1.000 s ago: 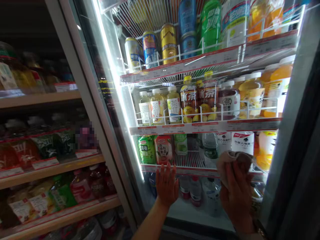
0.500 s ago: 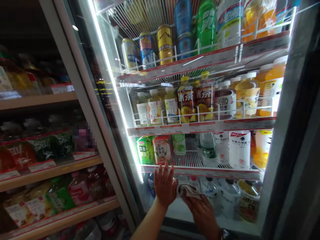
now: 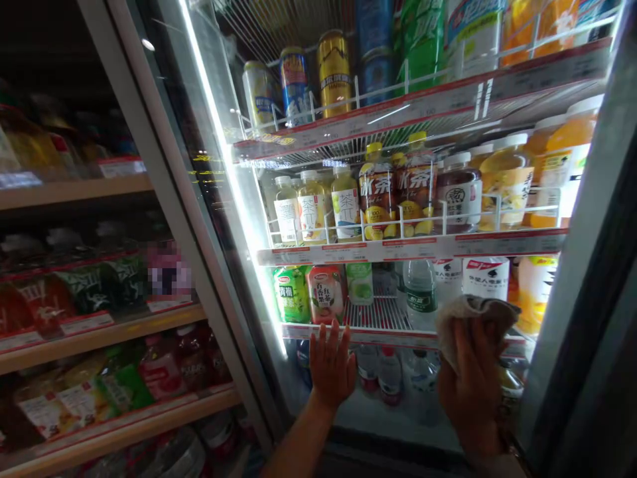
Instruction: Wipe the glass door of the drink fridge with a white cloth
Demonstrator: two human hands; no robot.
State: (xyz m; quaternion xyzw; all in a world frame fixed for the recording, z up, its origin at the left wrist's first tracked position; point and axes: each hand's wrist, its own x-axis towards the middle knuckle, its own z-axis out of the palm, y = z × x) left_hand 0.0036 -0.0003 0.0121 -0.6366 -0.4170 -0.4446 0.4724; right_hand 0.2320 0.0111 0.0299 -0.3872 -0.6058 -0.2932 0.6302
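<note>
1. The left hand [image 3: 332, 365] is open and flat, with its fingers spread. It holds nothing. Its palm lies against the glass door [image 3: 383, 411] of a drinks fridge.
2. The right hand [image 3: 468, 382] is curled around a soft tan cloth [image 3: 472, 328]. The cloth sticks out above the fingers and is pressed on the glass.
3. The biggest change is the right hand. In the earlier picture it was low and just beside the left hand. Now it is higher and farther to the right, well apart from the left hand.
4. The left hand is in almost the same spot on the glass as before.
5. The cloth now sits in front of the white bottles [image 3: 485, 277], just above the right hand. The jars and bottles low down behind the right hand are now mostly hidden.
6. Above the left hand, behind the glass, are a green drink box [image 3: 291, 295] and a carton of red tea [image 3: 326, 294]. A water bottle [image 3: 421, 295] stands higher up between the two hands.
7. Farther up are tea bottles [image 3: 378, 199] and a gold can [image 3: 334, 73].
8. Left of the left hand, past the door frame [image 3: 169, 232], is a wooden shelf [image 3: 99, 325] with bags and bottles.
</note>
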